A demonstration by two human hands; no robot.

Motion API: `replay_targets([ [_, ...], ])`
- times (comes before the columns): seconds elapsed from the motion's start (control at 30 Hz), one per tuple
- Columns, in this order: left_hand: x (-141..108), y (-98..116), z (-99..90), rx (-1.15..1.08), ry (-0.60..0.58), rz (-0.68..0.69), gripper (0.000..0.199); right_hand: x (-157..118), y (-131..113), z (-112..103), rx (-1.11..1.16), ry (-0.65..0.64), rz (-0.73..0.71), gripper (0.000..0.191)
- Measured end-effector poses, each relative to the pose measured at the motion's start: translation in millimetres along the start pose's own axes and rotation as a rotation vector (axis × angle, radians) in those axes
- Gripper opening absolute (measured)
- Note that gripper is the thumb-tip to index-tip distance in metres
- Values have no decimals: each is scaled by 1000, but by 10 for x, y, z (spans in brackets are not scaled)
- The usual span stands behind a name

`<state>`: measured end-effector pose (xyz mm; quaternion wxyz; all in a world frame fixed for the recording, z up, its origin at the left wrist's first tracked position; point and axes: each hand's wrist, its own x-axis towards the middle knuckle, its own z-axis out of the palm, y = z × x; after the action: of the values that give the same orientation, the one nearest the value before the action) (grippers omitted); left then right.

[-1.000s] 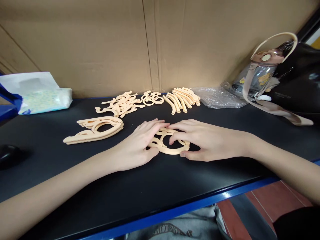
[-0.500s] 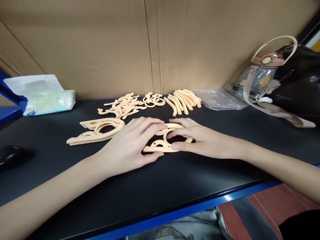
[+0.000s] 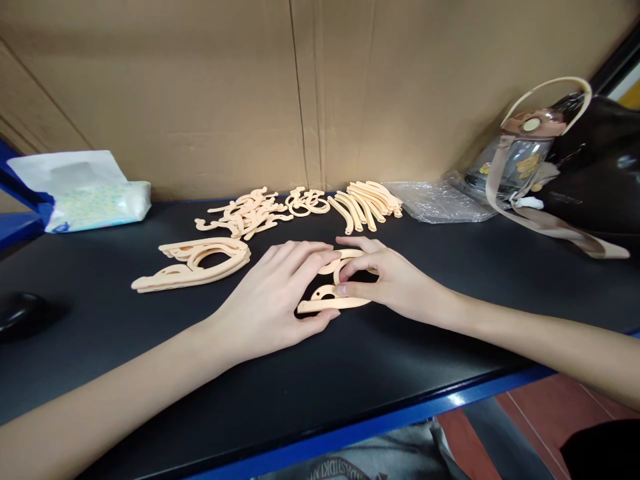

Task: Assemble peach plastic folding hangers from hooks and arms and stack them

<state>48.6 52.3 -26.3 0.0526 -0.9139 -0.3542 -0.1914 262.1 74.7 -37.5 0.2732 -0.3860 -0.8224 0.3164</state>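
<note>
A cream plastic folding hanger (image 3: pixel 333 304) lies on the black table between my hands. My left hand (image 3: pixel 280 293) is curved round its left end, fingertips on the upper arm and thumb by the lower one. From the right, my right hand (image 3: pixel 387 273) grips its ring part, with thumb and fingers bent over it; its right end is hidden under the palm. Left of my left hand, a stack of similar hangers (image 3: pixel 223 267) lies flat.
Along the back lie a pile of hooked pieces (image 3: pixel 253 212), several rings (image 3: pixel 307 202) and curved arms (image 3: pixel 367 202). Clear plastic bag (image 3: pixel 440 200), bottle (image 3: pixel 523 160) and black bag (image 3: pixel 595 180) at right; tissue pack (image 3: pixel 100 203) and black mouse (image 3: pixel 21 312) at left.
The hanger and my left hand have shifted slightly right and nearer the front edge. My right hand's fingers have bent in more closely over the ring part.
</note>
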Motion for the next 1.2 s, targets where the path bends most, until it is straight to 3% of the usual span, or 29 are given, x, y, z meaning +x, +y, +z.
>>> replay_targets([
  [0.4,18,-20,-28,92,54,56,47,-27,-109,-53,-114,1,-115,13],
  [0.5,3,-87,-49,143,91,74,49,-13,-111,-97,-34,88,-112,13],
  [0.63,-11,-149,-69,141,142,71,51,36,-45,-142,136,183,-66,29],
  [0.73,-11,-119,-90,147,169,84,51,69,-24,-168,267,105,41,31],
  [0.87,-9,-20,-119,219,112,100,47,77,-63,-188,300,-55,103,34],
  [1.07,-20,49,-130,284,44,125,52,53,-137,-176,310,-88,116,34],
  [1.2,-23,35,-161,291,2,59,61,53,-119,-175,309,-97,98,36],
])
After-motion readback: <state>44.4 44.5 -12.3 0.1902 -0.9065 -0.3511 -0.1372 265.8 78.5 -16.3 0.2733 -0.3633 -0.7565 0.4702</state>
